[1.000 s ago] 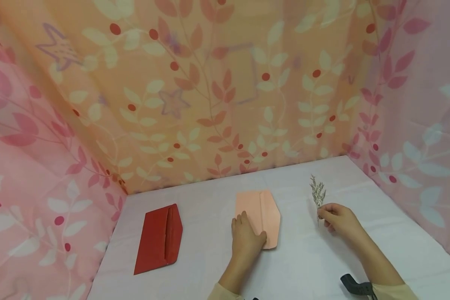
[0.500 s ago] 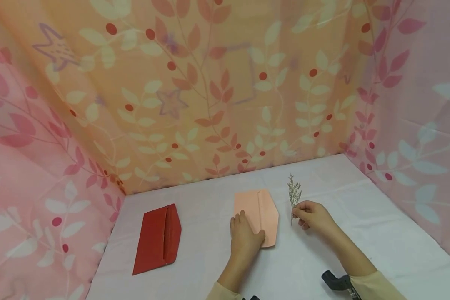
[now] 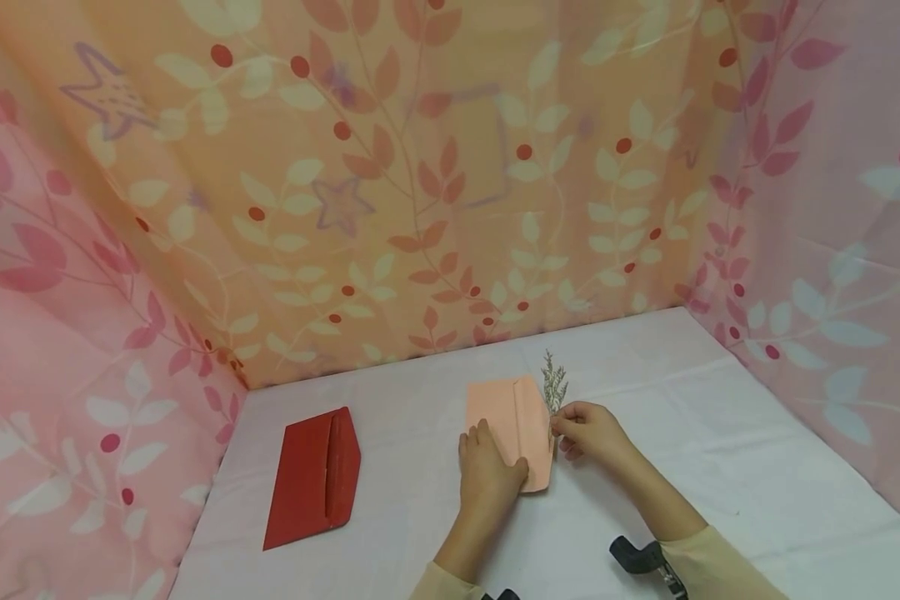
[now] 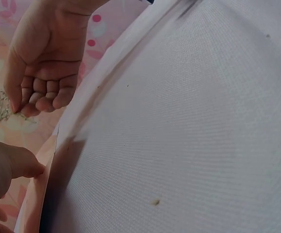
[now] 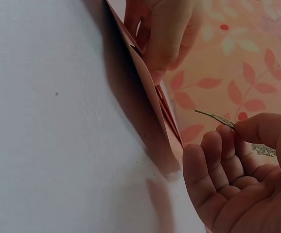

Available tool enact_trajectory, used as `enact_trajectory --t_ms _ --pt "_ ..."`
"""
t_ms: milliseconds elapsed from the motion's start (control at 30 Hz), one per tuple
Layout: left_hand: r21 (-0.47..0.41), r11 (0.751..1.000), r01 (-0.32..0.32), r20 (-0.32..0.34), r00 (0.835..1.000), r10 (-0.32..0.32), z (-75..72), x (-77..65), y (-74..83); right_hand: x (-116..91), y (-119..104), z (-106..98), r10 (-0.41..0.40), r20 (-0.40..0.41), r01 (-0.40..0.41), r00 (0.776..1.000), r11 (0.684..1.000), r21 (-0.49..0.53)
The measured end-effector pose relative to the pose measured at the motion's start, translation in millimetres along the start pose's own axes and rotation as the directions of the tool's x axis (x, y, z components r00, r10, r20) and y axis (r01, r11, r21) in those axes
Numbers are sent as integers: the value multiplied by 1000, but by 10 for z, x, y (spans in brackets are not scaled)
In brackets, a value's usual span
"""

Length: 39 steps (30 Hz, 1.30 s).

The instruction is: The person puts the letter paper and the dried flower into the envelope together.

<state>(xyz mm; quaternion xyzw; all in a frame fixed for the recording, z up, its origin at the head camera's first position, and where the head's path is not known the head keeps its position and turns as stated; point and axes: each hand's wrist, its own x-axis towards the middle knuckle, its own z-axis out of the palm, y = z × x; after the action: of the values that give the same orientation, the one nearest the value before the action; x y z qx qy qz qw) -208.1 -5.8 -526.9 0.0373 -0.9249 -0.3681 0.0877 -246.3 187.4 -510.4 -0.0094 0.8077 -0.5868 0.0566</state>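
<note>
My left hand (image 3: 489, 468) rests on a peach envelope (image 3: 501, 400) that lies on the white cloth, with the thumb near its opening. In the right wrist view the envelope (image 5: 150, 90) has its flap lifted off the cloth. Between thumb and fingertips, my right hand (image 3: 594, 433) pinches the stem of a sprig of small dried flowers (image 3: 554, 382), beside the envelope's flap edge. The sprig stands with its flower heads pointing away from me. From the right wrist, the bare stem end (image 5: 211, 115) sticks out past the fingertips.
To the left lies a red envelope (image 3: 300, 479), its flap opened toward the right. The white-covered table (image 3: 412, 400) is bounded at the back and sides by leaf-patterned curtains (image 3: 420, 208). A dark wrist device (image 3: 637, 557) sits at the right sleeve.
My right hand has carried the dried flower sprig leftward, from well right of the peach envelope to its flap edge. The left hand has stayed on the envelope.
</note>
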Motion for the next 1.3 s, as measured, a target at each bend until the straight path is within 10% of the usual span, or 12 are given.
enact_trajectory --t_ms 1300 --pt "-61 997 -39 -14 999 38 21 39 -36 194 81 454 152 38 -156 988 971 179"
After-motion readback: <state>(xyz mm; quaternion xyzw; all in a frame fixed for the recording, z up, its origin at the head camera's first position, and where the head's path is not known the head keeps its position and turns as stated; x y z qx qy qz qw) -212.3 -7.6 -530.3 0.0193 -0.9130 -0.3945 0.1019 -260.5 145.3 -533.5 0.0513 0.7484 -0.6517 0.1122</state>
